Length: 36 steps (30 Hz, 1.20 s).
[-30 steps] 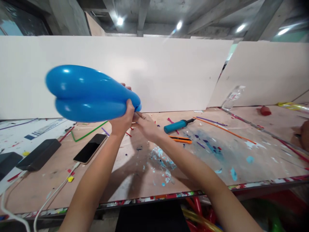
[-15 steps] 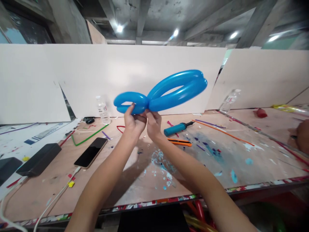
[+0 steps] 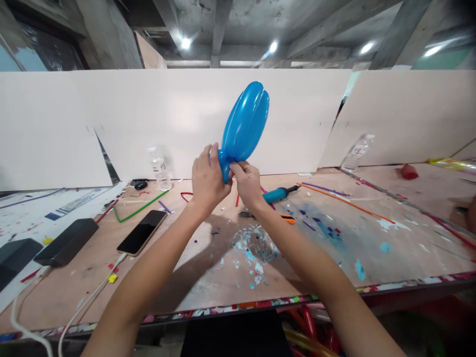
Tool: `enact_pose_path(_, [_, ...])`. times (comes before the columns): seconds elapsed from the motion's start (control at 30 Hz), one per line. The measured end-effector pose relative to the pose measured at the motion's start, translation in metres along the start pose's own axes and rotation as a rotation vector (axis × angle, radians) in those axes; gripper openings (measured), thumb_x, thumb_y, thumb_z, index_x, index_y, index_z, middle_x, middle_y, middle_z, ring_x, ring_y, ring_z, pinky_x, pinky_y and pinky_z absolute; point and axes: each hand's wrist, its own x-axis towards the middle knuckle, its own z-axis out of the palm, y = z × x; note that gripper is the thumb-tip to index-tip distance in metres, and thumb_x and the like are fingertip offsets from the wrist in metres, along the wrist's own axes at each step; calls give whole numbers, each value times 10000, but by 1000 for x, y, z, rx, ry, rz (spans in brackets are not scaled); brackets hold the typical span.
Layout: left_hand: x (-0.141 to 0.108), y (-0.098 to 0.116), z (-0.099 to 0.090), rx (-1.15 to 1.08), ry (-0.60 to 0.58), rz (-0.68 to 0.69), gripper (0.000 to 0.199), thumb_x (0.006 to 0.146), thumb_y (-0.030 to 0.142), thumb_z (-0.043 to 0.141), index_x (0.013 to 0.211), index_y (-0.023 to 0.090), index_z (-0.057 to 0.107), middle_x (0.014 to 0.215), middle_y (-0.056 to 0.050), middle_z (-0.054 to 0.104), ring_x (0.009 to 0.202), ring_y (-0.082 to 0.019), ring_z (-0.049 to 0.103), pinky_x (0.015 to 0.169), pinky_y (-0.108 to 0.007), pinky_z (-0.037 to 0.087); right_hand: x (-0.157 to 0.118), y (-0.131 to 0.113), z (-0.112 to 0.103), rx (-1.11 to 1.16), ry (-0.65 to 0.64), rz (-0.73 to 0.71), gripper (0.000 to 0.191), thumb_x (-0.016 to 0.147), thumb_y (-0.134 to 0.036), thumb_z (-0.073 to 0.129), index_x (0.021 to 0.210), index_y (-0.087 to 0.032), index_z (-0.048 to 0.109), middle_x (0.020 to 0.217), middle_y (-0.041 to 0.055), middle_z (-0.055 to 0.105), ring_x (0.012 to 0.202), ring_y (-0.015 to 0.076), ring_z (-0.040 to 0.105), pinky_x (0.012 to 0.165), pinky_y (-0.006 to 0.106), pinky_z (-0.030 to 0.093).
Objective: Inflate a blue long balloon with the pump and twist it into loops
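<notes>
A blue twisting balloon [image 3: 246, 121] stands up from my hands, held above the table. Its larger folded loop points upward, the two sides looking pressed close together. My left hand [image 3: 208, 173] is wrapped around the smaller part, which its fingers mostly hide. With the fingertips pinched at the base of the large loop, my right hand [image 3: 248, 183] grips the balloon near its twist. Behind my right wrist lie a blue hand pump [image 3: 277, 195] with a black nozzle and an orange-handled tool [image 3: 288, 218], partly covered by the forearm.
Left on the table are a phone [image 3: 142, 232] with a white cable, a black box [image 3: 67, 242] and a green balloon strip [image 3: 143, 207]. Clear bottles [image 3: 159, 171] stand against the white board [image 3: 167, 114]. An orange uninflated balloon [image 3: 349, 203] lies right. Another person's hand shows at the right edge.
The balloon has turned from lying sideways to upright, its large loop swinging up and left. My left hand has closed around the smaller loop, its back now facing me.
</notes>
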Motion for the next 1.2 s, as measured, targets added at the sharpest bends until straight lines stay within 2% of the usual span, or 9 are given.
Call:
enact_pose_path(0.17, [7,-3,7,-173,71,-102,621,665,184,666,1240,192,432,1216,-146,498,1139,-318,495,961,-471,402,-5,-20,-13,-305,-247,-294,369,928,-328,408,580,-205,419,692,34,531,772,180,512,736,311,394])
enact_pose_path(0.3, [9,7,1,-243,-28,-176,364,644,172,671,987,160,549,1024,-123,547,986,-310,540,854,-450,439,-3,-14,-20,-678,-228,-571,327,944,-291,377,645,-205,479,761,84,572,843,234,473,816,387,352])
enact_pose_path(0.4, [11,9,-1,-411,-142,-233,286,656,160,660,934,163,593,887,-91,605,844,-279,586,747,-391,463,-1,-10,-23,-740,-214,-633,312,935,-288,390,657,-203,504,764,92,569,817,238,462,789,390,345])
enact_pose_path(0.5, [11,1,-3,-670,-299,-331,343,618,132,675,957,160,633,825,-58,647,769,-245,605,684,-341,480,4,-13,-31,-608,-289,-554,334,927,-298,407,616,-196,476,718,59,530,737,194,468,707,338,349])
enact_pose_path(0.6, [9,-13,-5,-1000,-509,-516,392,595,128,693,983,166,655,767,-31,668,682,-209,621,637,-322,511,13,-17,-43,-475,-432,-330,351,924,-325,411,604,-189,452,613,0,465,592,133,424,588,285,305])
enact_pose_path(0.67, [5,-21,-4,-1155,-574,-646,414,598,175,738,1005,173,664,776,-32,687,656,-201,635,634,-333,535,16,-17,-48,-442,-508,-228,328,924,-328,399,644,-183,485,603,-15,481,574,122,424,574,269,297])
enact_pose_path(0.8, [-4,-23,8,-1169,-479,-695,367,614,299,811,933,151,706,857,-64,726,727,-217,671,675,-323,547,12,-9,-45,-466,-517,-223,225,886,-246,408,726,-173,549,688,3,569,637,138,486,602,262,313])
enact_pose_path(0.97, [-5,-19,18,-1195,-301,-672,413,639,373,814,963,148,691,923,-77,734,815,-226,691,737,-313,550,5,-3,-37,-442,-384,-232,244,867,-243,434,638,-179,487,596,-20,473,592,121,444,575,260,287])
enact_pose_path(1.2, [-8,-25,13,-1265,-395,-714,480,581,302,832,1006,160,661,892,-64,728,826,-241,701,766,-338,551,3,0,-33,-325,-263,-198,263,853,-268,476,604,-185,460,688,6,477,672,137,486,639,274,355])
